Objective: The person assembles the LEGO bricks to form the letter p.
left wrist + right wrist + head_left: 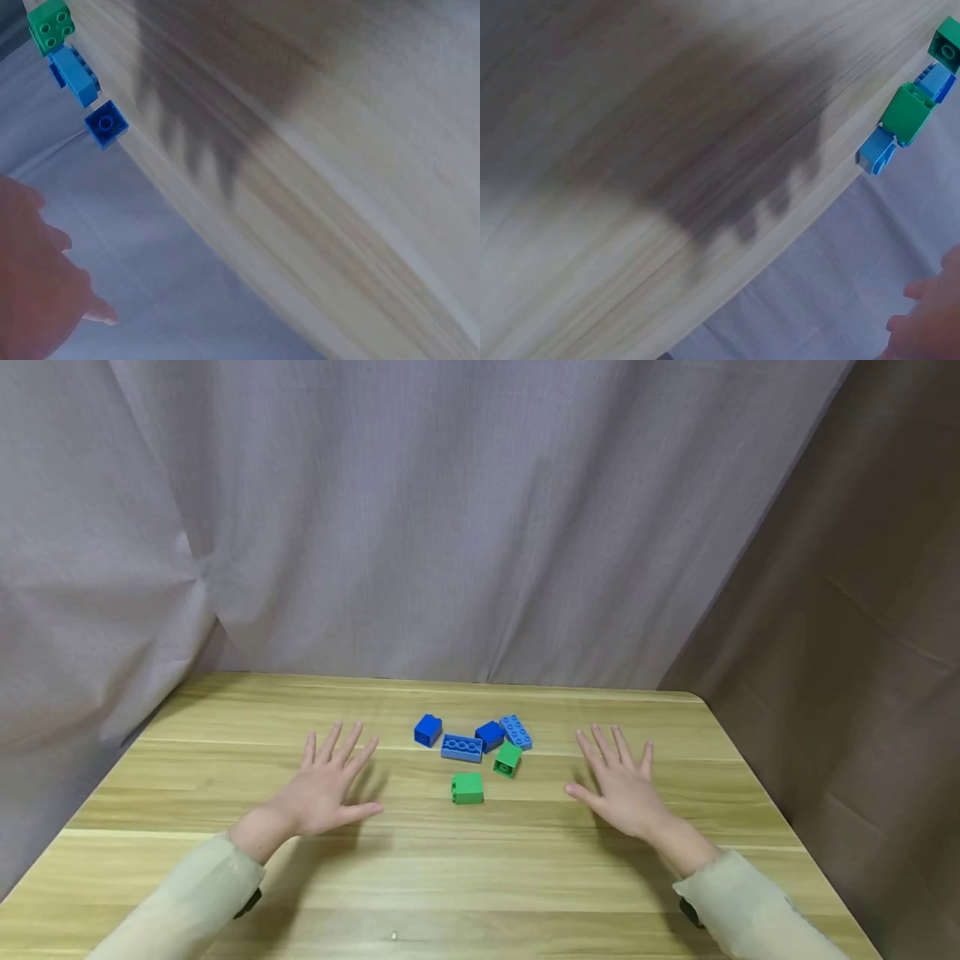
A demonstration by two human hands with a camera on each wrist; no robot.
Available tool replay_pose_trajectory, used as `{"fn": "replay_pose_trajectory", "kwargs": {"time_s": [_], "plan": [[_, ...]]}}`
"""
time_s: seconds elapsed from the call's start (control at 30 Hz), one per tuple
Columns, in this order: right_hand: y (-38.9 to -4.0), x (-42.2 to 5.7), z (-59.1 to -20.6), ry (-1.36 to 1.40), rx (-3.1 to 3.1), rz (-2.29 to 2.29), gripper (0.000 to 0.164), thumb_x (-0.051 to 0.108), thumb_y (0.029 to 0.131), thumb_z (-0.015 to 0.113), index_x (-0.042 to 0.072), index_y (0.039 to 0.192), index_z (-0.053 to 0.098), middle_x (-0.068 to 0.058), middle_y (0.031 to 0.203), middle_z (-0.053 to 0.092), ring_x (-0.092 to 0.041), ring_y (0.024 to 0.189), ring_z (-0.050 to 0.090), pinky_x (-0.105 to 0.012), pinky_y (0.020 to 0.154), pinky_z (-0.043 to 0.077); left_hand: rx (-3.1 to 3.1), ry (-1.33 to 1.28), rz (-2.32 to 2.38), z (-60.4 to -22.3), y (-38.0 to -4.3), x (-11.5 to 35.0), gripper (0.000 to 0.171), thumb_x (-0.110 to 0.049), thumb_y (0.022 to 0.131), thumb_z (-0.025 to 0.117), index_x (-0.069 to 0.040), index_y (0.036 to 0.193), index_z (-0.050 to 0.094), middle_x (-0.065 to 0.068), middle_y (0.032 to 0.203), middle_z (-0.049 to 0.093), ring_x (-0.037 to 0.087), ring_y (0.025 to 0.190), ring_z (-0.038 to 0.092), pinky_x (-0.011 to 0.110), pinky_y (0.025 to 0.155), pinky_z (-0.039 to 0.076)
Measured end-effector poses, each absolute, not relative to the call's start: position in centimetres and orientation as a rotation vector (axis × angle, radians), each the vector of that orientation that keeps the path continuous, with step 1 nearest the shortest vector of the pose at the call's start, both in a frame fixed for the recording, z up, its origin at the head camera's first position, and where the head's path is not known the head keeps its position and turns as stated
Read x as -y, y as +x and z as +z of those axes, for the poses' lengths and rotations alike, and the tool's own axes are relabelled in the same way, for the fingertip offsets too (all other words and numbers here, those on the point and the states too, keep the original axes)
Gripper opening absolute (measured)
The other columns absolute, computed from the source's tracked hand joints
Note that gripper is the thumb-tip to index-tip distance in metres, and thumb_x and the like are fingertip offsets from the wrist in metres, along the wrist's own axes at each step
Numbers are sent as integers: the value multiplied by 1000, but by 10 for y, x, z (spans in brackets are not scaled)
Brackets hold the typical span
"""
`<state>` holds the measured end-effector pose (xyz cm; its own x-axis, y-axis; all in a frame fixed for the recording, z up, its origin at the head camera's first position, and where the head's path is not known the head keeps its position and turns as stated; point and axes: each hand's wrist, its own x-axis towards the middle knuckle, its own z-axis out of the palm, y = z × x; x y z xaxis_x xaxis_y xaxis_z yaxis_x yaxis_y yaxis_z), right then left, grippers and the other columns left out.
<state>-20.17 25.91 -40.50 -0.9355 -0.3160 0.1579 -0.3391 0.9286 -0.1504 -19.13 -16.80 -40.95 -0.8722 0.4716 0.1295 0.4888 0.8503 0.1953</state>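
Both hands hover over a wooden table, fingers spread and holding nothing. My left hand [322, 789] is left of a loose group of toy building bricks; my right hand [622, 787] is to their right. Nearest the front lies a green brick [467, 788] on its side. Behind it are a second green brick [507, 760], a light blue brick [461, 748] with its hollow underside showing, and a dark blue brick [490, 737]. Studs face up on another light blue brick [516, 732]. At the group's left sits a dark blue brick [428, 730].
The wooden table [465, 877] ends at a grey curtain [420, 527] behind it. A darker brown curtain [847, 610] hangs along the right side. A tiny pale speck [394, 936] lies near the front of the tabletop.
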Motion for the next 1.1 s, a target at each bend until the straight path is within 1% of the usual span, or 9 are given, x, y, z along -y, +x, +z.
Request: {"fn": "replay_pose_trajectory", "kwargs": {"time_s": [0.13,0.3,0.43,0.57,0.73,0.83,0.9,0.97,1.1], "plan": [[-207,-256,-403,491,2941,352,78,52,92,48,13,150,15,-22,154,16,-48,140,8,-76,102,-4,2941,-756,-443,-412,-195,164,92,-53,81,63,-9,149,19,20,156,7,46,141,1,70,108,-3],[-216,-247,-401,432,2921,567,70,46,96,43,9,150,17,-23,152,19,-47,138,11,-74,104,0,2920,-737,-571,-415,-199,154,98,-53,76,68,-7,148,20,20,155,14,45,140,12,68,110,11],[-226,-238,-401,328,2904,771,69,48,97,39,6,148,21,-24,150,24,-45,137,18,-69,108,10,2909,-734,-689,-416,-202,141,99,-51,74,72,-6,147,24,20,152,24,44,137,23,67,108,20],[-235,-227,-402,208,2877,1036,71,52,96,40,3,145,26,-24,145,32,-41,134,28,-60,108,26,2921,-727,-793,-418,-207,126,97,-50,72,74,-6,145,29,19,148,34,41,134,31,63,109,24],[-247,-208,-403,70,2800,1326,64,44,95,49,-1,138,36,-24,130,48,-37,118,48,-47,97,45,2970,-717,-896,-423,-214,106,95,-50,72,75,-7,145,31,17,145,39,38,132,37,57,108,31],[-251,-199,-405,-16,2779,1409,60,39,94,53,-4,134,40,-24,119,54,-30,102,57,-38,84,51,2981,-735,-975,-425,-217,94,94,-47,72,75,-7,144,32,16,146,38,36,133,37,54,109,32],[-253,-194,-407,-85,2790,1439,59,40,92,55,-3,131,43,-20,113,56,-24,92,58,-34,76,53,2982,-750,-1026,-427,-219,87,92,-45,73,76,-6,144,32,15,147,38,34,134,37,51,111,31],[-254,-190,-409,-130,2804,1469,59,40,92,57,-4,129,45,-19,110,57,-22,86,56,-33,72,53,2977,-760,-1069,-429,-221,81,89,-43,74,76,-5,143,34,15,146,40,33,134,38,49,111,31],[-255,-182,-414,-185,2854,1477,56,40,90,59,-3,126,50,-19,109,58,-26,90,57,-34,73,53,2973,-762,-1121,-435,-223,69,83,-39,75,76,-3,139,39,15,138,49,32,128,45,48,109,36]]}}
